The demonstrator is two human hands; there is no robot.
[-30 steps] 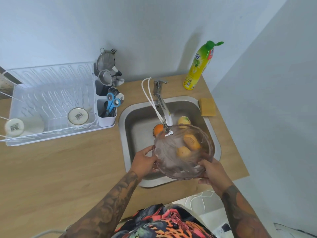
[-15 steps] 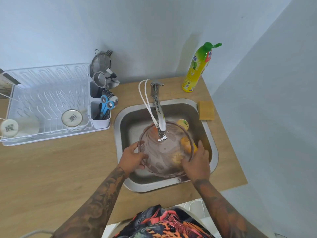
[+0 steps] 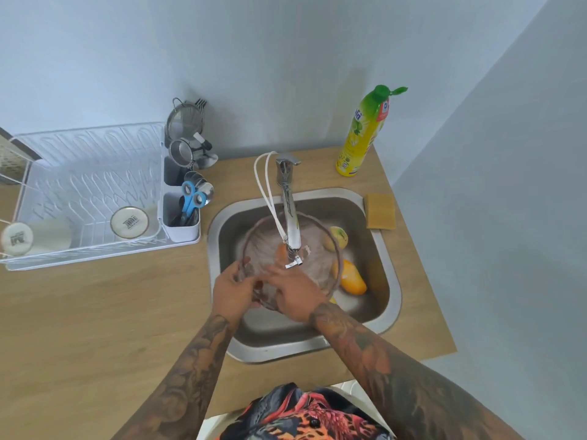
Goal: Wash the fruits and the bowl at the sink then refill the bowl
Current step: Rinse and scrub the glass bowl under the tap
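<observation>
1. The wooden countertop (image 3: 95,312) fills the lower left and centre of the frame, under a pale wall.
2. A white dish rack (image 3: 92,192) sits at the left, with 2 upturned cups – one (image 3: 129,222) inside it, one (image 3: 17,239) at the frame's left edge.
3. The steel sink (image 3: 386,300) lies at centre right, sunk into the countertop.
4. A clear glass bowl (image 3: 263,239) is held tilted in the sink, directly under the tap (image 3: 290,214).
5. The left hand (image 3: 232,289) grips the bowl's near rim, fingers curled round its edge.
6. The right hand (image 3: 295,295) lies against the bowl just beside the left hand, fingers spread flat – not curled round anything.
7. A yellow-green dish soap bottle (image 3: 365,134) stands upright at the upper right, behind the sink.
8. A white utensil caddy (image 3: 181,217) on the rack's right end holds blue-handled scissors (image 3: 190,198); metal strainers (image 3: 185,125) stand behind it.
9. A yellow-orange mango (image 3: 349,277) lies in the sink to the right of the bowl.
10. A yellow sponge (image 3: 379,211) rests on the sink's right rim.
11. A smaller yellow-green fruit (image 3: 340,236) lies above the mango, near the bowl's rim.
12. An orange fruit (image 3: 281,252) shows through the glass beside the spout; whether it is in or behind the bowl I cannot tell.
</observation>
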